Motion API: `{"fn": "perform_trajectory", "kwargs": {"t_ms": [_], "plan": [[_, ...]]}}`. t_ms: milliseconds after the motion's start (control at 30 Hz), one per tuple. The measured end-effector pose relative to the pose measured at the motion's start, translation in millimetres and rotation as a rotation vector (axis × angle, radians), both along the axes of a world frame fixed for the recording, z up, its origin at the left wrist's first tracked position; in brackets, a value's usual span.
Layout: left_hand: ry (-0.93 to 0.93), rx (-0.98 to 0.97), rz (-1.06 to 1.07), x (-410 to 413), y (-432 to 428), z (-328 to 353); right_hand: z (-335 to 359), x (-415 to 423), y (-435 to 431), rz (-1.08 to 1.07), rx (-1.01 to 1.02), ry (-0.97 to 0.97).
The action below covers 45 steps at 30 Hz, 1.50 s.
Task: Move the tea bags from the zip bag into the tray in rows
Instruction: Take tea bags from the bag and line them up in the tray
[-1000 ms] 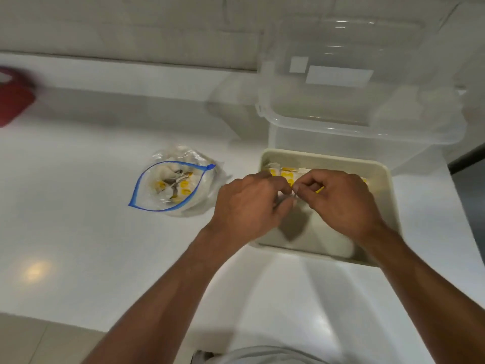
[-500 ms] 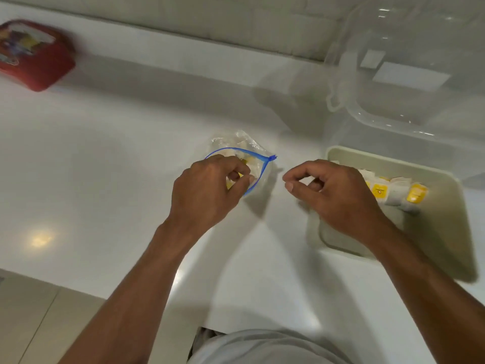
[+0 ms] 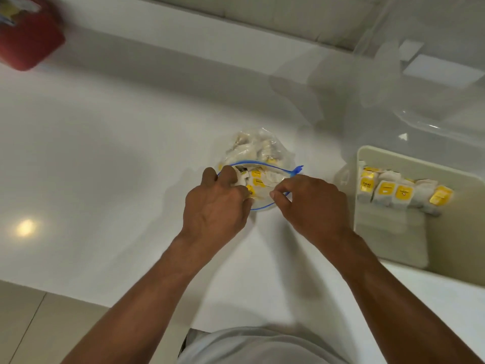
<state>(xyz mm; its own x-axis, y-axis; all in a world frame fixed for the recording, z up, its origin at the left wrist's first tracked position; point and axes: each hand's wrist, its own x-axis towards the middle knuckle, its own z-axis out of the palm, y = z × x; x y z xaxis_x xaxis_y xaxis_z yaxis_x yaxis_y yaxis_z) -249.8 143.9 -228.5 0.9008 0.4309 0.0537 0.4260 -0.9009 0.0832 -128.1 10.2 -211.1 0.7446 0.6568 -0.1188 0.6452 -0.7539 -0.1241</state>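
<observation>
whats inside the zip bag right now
A loose pile of white tea bags with yellow tags shows through the open mouth of the zip bag. The left hand has its fingers in there, covering some; what they grip, and the lower layers, are hidden.

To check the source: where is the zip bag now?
The zip bag lies on the counter at the head view's centre, left of the tray, with the left hand and right hand at its open mouth.
</observation>
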Motion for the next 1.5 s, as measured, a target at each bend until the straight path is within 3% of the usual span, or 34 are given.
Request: {"fn": "perform_trajectory", "kwargs": {"t_ms": [167,333,500,667,800,867,1000,1233,1400,1500], "plan": [[-0.002,0.048,0.035,6,0,-1,-8,-4,9,-0.03,0.059,-0.01],[0.033,0.032,0.035,9,4,2,-4,-7,28,0.112,0.208,-0.038],[0.102,0.029,0.14,20,2,-3,-15,-1,40,0.096,-0.024,-0.007],[0.154,0.023,0.141,24,0,-9,-24,-3,43,0.054,-0.033,-0.094],[0.071,0.081,0.168,27,6,-17,-21,-3,42,0.054,0.005,-0.082],[0.009,0.03,0.168,27,8,-20,-20,-4,38,0.064,0.068,-0.097],[-0.046,-0.257,0.237,23,12,-14,-23,-4,33,0.036,0.202,-0.175],[-0.215,-0.541,0.32,17,22,1,-2,7,21,-0.156,0.512,0.192],[-0.168,-0.563,0.328,21,26,6,8,6,14,-0.251,0.693,0.53],[-0.119,-0.454,0.296,22,25,6,12,4,8,-0.317,0.76,0.582]]}}
